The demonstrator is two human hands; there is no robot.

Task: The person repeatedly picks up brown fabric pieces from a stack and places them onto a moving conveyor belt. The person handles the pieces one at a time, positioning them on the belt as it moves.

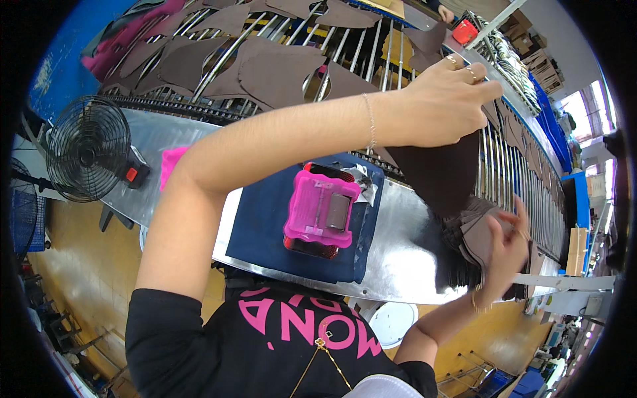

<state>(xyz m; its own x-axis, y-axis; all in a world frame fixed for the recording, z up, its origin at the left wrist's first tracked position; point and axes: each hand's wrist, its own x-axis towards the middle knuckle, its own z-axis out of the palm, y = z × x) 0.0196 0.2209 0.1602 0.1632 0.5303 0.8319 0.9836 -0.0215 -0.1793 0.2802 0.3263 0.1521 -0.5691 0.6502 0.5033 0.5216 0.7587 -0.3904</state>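
Note:
My left hand (454, 99) reaches across to the right, above the roller conveyor. Its fingers are closed on a dark brown cut piece (441, 176) of leather-like sheet, which hangs below the palm. The exact grip is hidden behind the hand. Nearer to me, my right hand (509, 242) is raised with its fingers apart, beside a stack of brown cut pieces (474, 229) at the table's right end. More flat brown pieces (265, 66) lie spread on the conveyor rods (371, 56).
A pink tray with a grey roller (325, 209) rests on dark blue cloth (262, 232) on the metal table (398, 232). A black fan (88, 149) stands at left, near a pink scrap (171, 166). Another person's hand (446, 13) shows at the far side, near a red object (464, 32).

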